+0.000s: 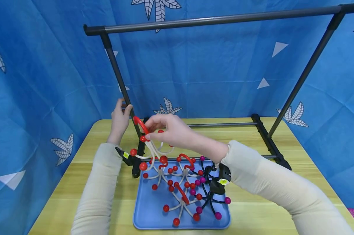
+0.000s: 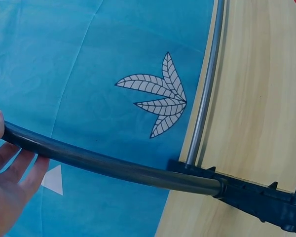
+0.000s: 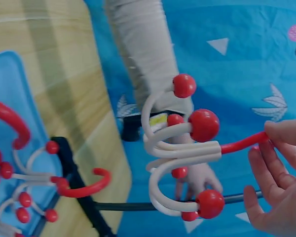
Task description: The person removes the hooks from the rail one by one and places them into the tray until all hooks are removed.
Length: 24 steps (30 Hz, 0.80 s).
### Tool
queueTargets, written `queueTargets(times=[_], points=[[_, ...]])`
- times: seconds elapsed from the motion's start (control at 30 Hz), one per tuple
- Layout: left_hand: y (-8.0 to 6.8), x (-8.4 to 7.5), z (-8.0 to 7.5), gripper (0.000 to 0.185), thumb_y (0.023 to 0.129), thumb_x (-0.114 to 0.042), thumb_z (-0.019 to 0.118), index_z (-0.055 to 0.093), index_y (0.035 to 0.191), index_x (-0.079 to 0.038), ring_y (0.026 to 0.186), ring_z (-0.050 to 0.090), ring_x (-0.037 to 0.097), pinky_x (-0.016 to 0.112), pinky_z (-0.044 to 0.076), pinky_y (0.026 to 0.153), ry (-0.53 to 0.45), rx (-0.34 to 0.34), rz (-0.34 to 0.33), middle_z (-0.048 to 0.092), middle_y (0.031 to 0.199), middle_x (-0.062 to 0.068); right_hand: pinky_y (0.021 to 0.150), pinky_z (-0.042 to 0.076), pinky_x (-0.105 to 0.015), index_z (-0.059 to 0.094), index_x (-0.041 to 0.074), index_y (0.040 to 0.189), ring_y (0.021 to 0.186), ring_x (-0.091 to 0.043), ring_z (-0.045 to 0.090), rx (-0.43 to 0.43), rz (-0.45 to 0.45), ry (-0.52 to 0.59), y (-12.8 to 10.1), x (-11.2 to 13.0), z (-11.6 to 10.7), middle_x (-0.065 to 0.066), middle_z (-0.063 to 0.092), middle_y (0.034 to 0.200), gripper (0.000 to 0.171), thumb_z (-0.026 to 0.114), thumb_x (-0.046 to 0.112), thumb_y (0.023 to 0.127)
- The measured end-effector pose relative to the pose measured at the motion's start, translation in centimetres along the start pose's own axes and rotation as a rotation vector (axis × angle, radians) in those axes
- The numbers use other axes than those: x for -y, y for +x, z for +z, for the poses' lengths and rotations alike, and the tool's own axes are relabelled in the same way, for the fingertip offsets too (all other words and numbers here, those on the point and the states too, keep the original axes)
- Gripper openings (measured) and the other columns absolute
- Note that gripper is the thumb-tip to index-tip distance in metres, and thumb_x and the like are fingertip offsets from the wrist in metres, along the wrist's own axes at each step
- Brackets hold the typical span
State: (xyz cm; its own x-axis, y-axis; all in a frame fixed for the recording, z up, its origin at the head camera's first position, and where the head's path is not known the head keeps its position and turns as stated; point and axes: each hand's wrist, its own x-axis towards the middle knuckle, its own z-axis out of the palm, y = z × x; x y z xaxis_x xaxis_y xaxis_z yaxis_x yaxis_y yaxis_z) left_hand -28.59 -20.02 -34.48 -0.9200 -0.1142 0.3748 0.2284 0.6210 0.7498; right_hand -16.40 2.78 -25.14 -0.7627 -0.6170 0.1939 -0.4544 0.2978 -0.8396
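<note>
Left hand (image 1: 120, 120) is wrapped around the left upright of the dark metal garment rack (image 1: 118, 73), thumb on one side and fingers on the other, well above its foot. Right hand (image 1: 168, 130) pinches the red hook of a white multi-arm hanger with red ball tips (image 3: 180, 148), holding it in the air just right of that upright, close to the left hand. Below both hands a blue tray (image 1: 149, 209) on the wooden table (image 1: 253, 209) holds more red-tipped white hangers (image 1: 180, 191) and a black hanger with magenta tips (image 1: 209, 192).
</note>
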Motion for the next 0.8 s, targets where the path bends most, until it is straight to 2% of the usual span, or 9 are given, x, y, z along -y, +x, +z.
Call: queueTargets(times=[0.17,0.33,0.53,0.63,0.8], points=[[0.1,-0.1,-0.2,0.046,0.092,-0.043,0.039,0.041,0.125,-0.01,0.094,0.058,0.032,0.043,0.046,0.071,-0.011,0.01,0.004,0.055,0.107,0.017,0.075,0.047,-0.026,0.066,0.015,0.094,0.085,-0.004,0.059,0.097,0.023,-0.058,-1.0,-1.1,1.1,0.008,0.067,0.086,0.012,0.067,0.015,0.082],[0.0,0.2,-0.1,0.047,0.092,-0.045,0.039,0.041,0.125,-0.011,0.094,0.057,0.03,0.04,0.044,0.07,-0.013,0.027,-0.007,0.055,0.107,0.016,0.077,0.047,-0.026,0.066,0.016,0.092,0.083,-0.001,0.058,0.166,0.025,-0.103,-1.8,-2.0,2.2,0.01,0.065,0.085,0.011,0.068,0.014,0.081],[-0.1,0.3,-0.1,0.051,0.091,-0.048,0.038,0.041,0.125,-0.01,0.095,0.057,0.032,0.043,0.044,0.072,-0.025,0.03,-0.002,0.054,0.108,0.017,0.076,0.047,-0.024,0.067,0.014,0.091,0.08,-0.001,0.058,0.256,0.04,-0.098,-2.6,-3.4,3.5,0.01,0.065,0.083,0.012,0.07,0.016,0.08],[0.1,0.2,-0.1,0.053,0.09,-0.05,0.038,0.041,0.125,-0.01,0.094,0.057,0.033,0.043,0.044,0.071,-0.025,0.027,0.009,0.055,0.108,0.017,0.071,0.047,-0.021,0.067,0.015,0.089,0.077,-0.001,0.057,0.285,0.042,-0.096,-2.9,-4.1,4.1,0.012,0.064,0.08,0.011,0.07,0.017,0.08],[0.2,0.2,-0.1,0.053,0.09,-0.05,0.037,0.041,0.125,-0.011,0.095,0.057,0.032,0.044,0.045,0.073,-0.027,0.026,0.003,0.055,0.108,0.017,0.07,0.047,-0.018,0.065,0.016,0.084,0.074,0.0,0.057,0.307,0.029,-0.119,-3.0,-5.2,4.9,0.011,0.063,0.077,0.008,0.072,0.015,0.078]])
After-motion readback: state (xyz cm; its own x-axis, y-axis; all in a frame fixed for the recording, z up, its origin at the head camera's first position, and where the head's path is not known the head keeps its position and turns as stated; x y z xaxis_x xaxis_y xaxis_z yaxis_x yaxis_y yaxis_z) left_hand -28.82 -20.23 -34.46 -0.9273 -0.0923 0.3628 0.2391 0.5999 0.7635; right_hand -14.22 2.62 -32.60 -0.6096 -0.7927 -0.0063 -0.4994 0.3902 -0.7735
